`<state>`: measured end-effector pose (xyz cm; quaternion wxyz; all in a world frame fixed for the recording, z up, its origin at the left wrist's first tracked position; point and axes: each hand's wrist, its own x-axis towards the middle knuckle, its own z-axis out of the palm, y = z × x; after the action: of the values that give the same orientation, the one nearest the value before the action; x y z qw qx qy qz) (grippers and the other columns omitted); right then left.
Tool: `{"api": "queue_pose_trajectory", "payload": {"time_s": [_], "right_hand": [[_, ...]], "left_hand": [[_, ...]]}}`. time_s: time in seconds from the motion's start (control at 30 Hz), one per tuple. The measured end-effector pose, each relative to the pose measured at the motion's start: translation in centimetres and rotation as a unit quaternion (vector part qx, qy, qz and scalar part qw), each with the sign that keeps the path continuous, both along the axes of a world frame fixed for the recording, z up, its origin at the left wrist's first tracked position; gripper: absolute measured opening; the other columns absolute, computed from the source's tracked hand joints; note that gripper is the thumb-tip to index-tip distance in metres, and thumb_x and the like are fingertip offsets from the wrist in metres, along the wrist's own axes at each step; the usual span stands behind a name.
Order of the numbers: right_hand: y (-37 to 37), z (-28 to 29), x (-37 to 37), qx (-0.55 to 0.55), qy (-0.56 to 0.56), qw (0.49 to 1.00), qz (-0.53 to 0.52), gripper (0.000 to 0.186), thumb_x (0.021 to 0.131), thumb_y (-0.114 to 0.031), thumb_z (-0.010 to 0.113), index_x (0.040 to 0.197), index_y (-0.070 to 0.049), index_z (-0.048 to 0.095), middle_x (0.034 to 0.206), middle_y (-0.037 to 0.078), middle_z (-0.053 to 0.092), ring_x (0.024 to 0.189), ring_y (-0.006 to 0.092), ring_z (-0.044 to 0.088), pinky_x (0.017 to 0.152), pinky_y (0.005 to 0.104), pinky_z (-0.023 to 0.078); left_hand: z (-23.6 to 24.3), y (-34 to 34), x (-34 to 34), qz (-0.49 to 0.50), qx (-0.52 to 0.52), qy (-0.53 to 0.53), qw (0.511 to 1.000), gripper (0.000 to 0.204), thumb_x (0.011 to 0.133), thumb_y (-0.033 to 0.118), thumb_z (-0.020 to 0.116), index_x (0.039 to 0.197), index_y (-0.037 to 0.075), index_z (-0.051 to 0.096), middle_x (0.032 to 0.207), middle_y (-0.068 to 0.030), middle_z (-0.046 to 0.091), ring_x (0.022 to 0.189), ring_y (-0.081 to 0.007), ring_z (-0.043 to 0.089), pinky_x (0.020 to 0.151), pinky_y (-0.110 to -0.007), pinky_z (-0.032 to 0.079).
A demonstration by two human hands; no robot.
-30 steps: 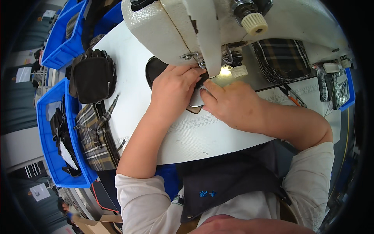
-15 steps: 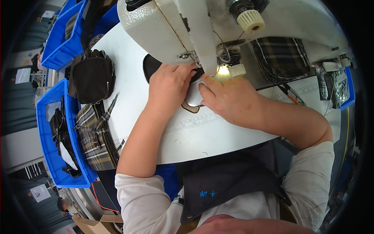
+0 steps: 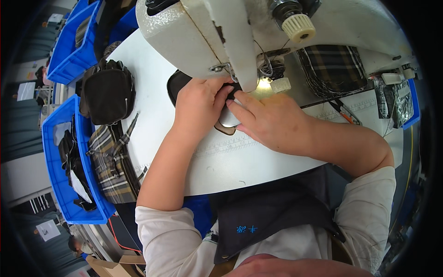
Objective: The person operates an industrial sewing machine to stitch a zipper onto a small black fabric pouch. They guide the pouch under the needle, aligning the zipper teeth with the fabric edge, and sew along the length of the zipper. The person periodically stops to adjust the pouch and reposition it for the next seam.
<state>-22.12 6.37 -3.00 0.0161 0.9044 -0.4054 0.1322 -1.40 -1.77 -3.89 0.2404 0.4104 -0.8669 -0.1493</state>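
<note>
My left hand has its fingers bent over a black zippered piece under the white sewing machine head, beside the lit needle area. My right hand lies to its right, fingers curled onto the same piece, their tips close to my left thumb. Below my fingertips a silvery flat surface shows, with a beige-edged piece poking out under it. The needle and much of the black piece are hidden by the machine and my hands.
At left are blue bins, a black bag and plaid fabric on the white table. At right lie plaid pieces, orange-handled snips and packets in another bin. A person appears low at far left.
Both hands and the black piece have shifted slightly left. My right fingertips have moved closer to my left thumb.
</note>
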Motion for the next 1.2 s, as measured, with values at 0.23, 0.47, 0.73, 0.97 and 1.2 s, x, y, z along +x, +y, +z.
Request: {"api": "queue_pose_trajectory", "payload": {"time_s": [0.23, 0.47, 0.73, 0.97, 1.2], "right_hand": [[-0.6, -0.5, 0.1, -0.065, -0.042, 0.996, 0.033, 0.029, 0.080, -0.015, 0.073, 0.103, 0.001, 0.068, 0.096, 0.012, 0.067, 0.067, 0.0171, 0.069, 0.049, 0.0305, 0.053], [-0.8, -0.9, 0.1, -0.034, -0.060, 0.997, 0.036, 0.026, 0.081, -0.013, 0.071, 0.102, 0.002, 0.068, 0.115, 0.023, 0.072, 0.066, 0.0229, 0.074, 0.053, 0.0337, 0.057], [-0.6, -1.2, 0.1, 0.014, -0.020, 1.000, 0.014, 0.041, 0.091, -0.033, 0.079, 0.113, -0.002, 0.065, 0.125, 0.017, 0.069, 0.075, 0.0248, 0.073, 0.062, 0.0353, 0.059], [-0.5, -0.6, 0.2, 0.043, -0.009, 0.999, 0.005, 0.040, 0.091, -0.033, 0.079, 0.113, -0.003, 0.066, 0.124, 0.014, 0.067, 0.074, 0.0263, 0.072, 0.062, 0.0356, 0.059], [-0.9, -0.7, 0.1, 0.025, -0.012, 1.000, -0.005, 0.041, 0.091, -0.032, 0.080, 0.116, -0.003, 0.067, 0.126, 0.013, 0.067, 0.075, 0.0257, 0.073, 0.063, 0.0351, 0.060]], "left_hand": [[0.2, -0.3, 0.0, -0.046, -0.040, 0.008, 0.998, 0.018, 0.093, 0.008, 0.077, 0.109, 0.015, 0.080, 0.088, -0.0089, 0.076, 0.074, -0.0297, 0.071, 0.066, -0.038, 0.055], [-0.2, -0.2, -0.2, -0.023, -0.108, -0.030, 0.993, 0.017, 0.091, 0.009, 0.078, 0.107, 0.016, 0.080, 0.086, -0.0079, 0.075, 0.073, -0.0292, 0.071, 0.065, -0.039, 0.055], [-0.2, 0.0, -0.5, 0.001, -0.070, -0.015, 0.997, 0.015, 0.089, 0.011, 0.080, 0.104, 0.014, 0.082, 0.091, -0.0078, 0.077, 0.082, -0.0298, 0.073, 0.071, -0.040, 0.057], [-0.2, 0.0, -0.4, 0.005, -0.065, -0.010, 0.998, 0.015, 0.091, 0.011, 0.079, 0.105, 0.013, 0.083, 0.092, -0.0077, 0.079, 0.082, -0.0286, 0.074, 0.071, -0.038, 0.057], [-0.5, -0.1, -0.7, 0.020, -0.078, -0.009, 0.997, 0.015, 0.088, 0.012, 0.078, 0.102, 0.013, 0.082, 0.094, -0.0058, 0.076, 0.090, -0.0270, 0.073, 0.074, -0.038, 0.060]]}}
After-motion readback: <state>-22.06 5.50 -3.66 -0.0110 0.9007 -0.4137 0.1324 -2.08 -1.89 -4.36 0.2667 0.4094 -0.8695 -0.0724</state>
